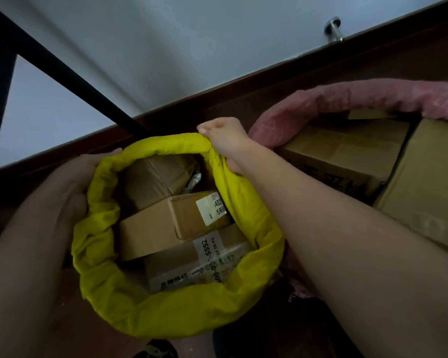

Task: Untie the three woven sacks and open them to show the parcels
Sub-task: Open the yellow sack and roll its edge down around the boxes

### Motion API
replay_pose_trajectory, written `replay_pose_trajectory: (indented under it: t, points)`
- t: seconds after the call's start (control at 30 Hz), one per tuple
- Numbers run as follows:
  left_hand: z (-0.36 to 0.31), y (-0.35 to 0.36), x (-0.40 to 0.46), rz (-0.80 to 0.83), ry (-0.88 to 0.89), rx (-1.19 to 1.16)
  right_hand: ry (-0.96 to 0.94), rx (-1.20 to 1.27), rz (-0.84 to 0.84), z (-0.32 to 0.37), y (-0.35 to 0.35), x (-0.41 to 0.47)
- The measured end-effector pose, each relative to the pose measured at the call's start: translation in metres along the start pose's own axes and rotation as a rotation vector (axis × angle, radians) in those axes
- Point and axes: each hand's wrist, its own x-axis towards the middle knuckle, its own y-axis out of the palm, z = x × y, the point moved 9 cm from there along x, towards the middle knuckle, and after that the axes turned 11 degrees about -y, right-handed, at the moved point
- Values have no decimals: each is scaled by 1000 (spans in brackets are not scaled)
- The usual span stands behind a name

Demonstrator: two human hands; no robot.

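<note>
The yellow sack stands on the floor between both hands, its mouth rolled down into a thick collar so the cardboard parcels inside lie exposed. The right hand pinches the far rim, fingers curled round the fabric, likely to fold it lower; the left hand cups the outer left wall, steadying it (fingers largely hidden). Just beyond the right forearm, a pink sack sits already open over larger boxes.

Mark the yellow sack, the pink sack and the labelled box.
yellow sack point(181, 316), head view, near rolled rim.
pink sack point(373, 95), head view, far rolled rim.
labelled box point(166, 220), head view, bare cardboard top.
</note>
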Motion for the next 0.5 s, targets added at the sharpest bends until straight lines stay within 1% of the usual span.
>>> replay_pose_trajectory:
  t: [0.03,0.1,0.13,0.2,0.23,0.27,0.33,0.43,0.5]
  points:
    - [-2,-5,2,-48,36,6,-81,-121,-45,4,-6,4]
    - [-11,-21,2,-218,160,106,-279,-341,-74,22,-12,5]
    - [-17,-28,-2,-314,242,188,-371,-409,-48,31,-10,4]
    - [-32,-33,-21,-470,494,359,-520,-514,40,45,-2,-5]
    - [-35,-34,-30,-497,607,431,-586,-564,81,50,0,-13]
    - [-35,-34,-38,-505,676,495,-641,-616,122,53,1,-21]
    - [-25,-38,-43,-458,675,610,-697,-714,195,55,0,-40]
    - [1,-39,-50,-432,561,829,-691,-879,270,46,2,-65]
    - [22,-36,-59,-421,505,878,-697,-960,307,42,7,-77]
